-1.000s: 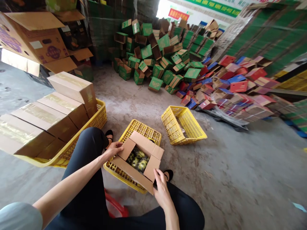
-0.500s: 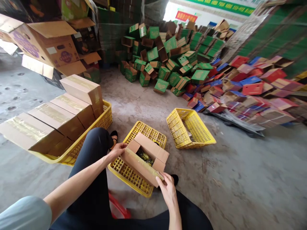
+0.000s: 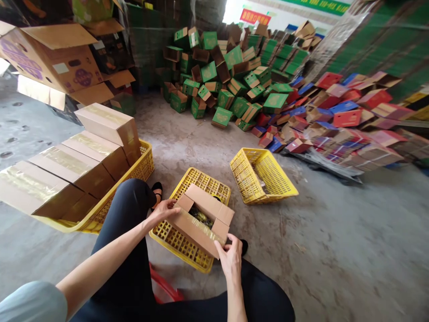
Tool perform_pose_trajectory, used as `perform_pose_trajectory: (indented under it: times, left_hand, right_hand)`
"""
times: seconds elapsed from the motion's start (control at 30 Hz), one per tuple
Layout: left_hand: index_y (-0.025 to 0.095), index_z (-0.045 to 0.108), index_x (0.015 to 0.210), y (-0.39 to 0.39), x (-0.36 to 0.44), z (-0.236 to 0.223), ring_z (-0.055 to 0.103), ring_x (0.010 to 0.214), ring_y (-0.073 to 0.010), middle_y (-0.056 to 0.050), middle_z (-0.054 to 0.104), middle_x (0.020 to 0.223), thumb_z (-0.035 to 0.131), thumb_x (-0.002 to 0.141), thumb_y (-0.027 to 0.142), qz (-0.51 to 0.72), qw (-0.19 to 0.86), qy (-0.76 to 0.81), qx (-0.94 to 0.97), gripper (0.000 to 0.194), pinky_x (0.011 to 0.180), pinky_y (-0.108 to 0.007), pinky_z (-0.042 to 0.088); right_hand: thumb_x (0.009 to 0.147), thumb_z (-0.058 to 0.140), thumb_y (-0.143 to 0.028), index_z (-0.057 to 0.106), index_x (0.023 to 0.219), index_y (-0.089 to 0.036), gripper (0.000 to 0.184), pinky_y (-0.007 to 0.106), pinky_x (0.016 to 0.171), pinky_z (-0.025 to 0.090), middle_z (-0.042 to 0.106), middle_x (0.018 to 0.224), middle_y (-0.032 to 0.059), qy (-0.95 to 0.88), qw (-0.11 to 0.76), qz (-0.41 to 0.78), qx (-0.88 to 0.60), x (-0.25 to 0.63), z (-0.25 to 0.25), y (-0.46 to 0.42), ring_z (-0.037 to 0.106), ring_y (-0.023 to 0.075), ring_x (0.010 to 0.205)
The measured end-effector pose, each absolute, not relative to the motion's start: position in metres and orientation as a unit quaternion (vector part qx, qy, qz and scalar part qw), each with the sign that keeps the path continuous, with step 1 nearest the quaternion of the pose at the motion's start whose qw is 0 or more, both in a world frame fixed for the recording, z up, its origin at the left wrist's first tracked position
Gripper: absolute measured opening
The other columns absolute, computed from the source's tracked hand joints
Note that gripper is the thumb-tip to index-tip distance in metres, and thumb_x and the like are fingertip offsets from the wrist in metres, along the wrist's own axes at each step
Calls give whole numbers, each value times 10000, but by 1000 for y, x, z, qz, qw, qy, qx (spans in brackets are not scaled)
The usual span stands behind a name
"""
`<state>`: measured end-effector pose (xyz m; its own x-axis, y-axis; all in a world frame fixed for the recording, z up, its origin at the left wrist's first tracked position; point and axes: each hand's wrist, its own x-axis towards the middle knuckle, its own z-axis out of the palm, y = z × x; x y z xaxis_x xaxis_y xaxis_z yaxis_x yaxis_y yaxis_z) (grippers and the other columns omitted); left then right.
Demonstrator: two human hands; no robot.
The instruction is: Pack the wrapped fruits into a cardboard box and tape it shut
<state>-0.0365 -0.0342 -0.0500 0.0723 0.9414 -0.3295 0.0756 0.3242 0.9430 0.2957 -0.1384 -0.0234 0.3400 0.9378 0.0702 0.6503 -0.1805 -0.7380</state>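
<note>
A brown cardboard box (image 3: 205, 200) rests on an upturned yellow plastic crate (image 3: 179, 243) between my knees. Its far flap stands outward, and dark and yellow-green contents (image 3: 201, 217) show through the gap; I cannot make out what they are. Clear yellowish tape runs along the near flap (image 3: 192, 226). My left hand (image 3: 163, 211) pinches that flap at its left end, thumb on top. At the flap's right end, my right hand (image 3: 230, 252) grips the corner between thumb and fingers.
On the left, several taped cardboard boxes (image 3: 70, 163) sit in a long yellow crate (image 3: 147, 163). A tilted yellow basket (image 3: 278, 179) stands at right on the concrete floor. Behind lie heaps of green boxes (image 3: 223, 116) and red and blue boxes (image 3: 346, 118). Part of a red stool (image 3: 166, 284) shows below me.
The near flap has tipped inward, narrowing the view of the contents. My right fingers have shifted around the flap's corner. The whole view has moved slightly.
</note>
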Motion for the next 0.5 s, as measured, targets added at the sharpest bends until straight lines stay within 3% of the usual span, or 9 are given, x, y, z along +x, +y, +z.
perform_pose_trajectory:
  times: [0.13, 0.23, 0.33, 0.5]
  left_hand:
    - [128, 738, 1135, -33, -36, -55, 670, 824, -254, -74, 726, 910, 844, 600, 444, 368, 542, 597, 463, 630, 717, -307, 474]
    - [129, 752, 1101, -32, -36, -55, 669, 825, -262, -74, 723, 885, 832, 599, 409, 366, 539, 603, 461, 581, 728, -315, 473]
    - [134, 758, 1106, -32, -36, -54, 672, 843, -261, -71, 726, 896, 818, 614, 380, 365, 535, 604, 464, 554, 737, -310, 474]
    - [142, 763, 1116, -32, -35, -55, 667, 812, -241, -54, 716, 872, 794, 643, 343, 364, 528, 602, 475, 515, 722, -300, 473]
  right_hand:
    - [639, 773, -636, 520, 1417, -136, 959, 462, 886, 548, 578, 1307, 211, -502, 369, 221, -750, 300, -39, -134, 650, 261, 826]
    - [530, 839, -575, 530, 1441, -178, 1041, 488, 958, 532, 626, 1335, 182, -461, 376, 270, -757, 304, -43, -123, 654, 359, 1083]
    - [463, 875, -520, 524, 1472, -213, 1112, 464, 1039, 503, 631, 1397, 149, -407, 397, 323, -756, 302, -35, -110, 608, 378, 1256]
    - [660, 821, -552, 388, 1577, -231, 1063, 374, 1085, 494, 495, 1573, 107, -328, 472, 431, -696, 292, -13, -102, 518, 294, 1405]
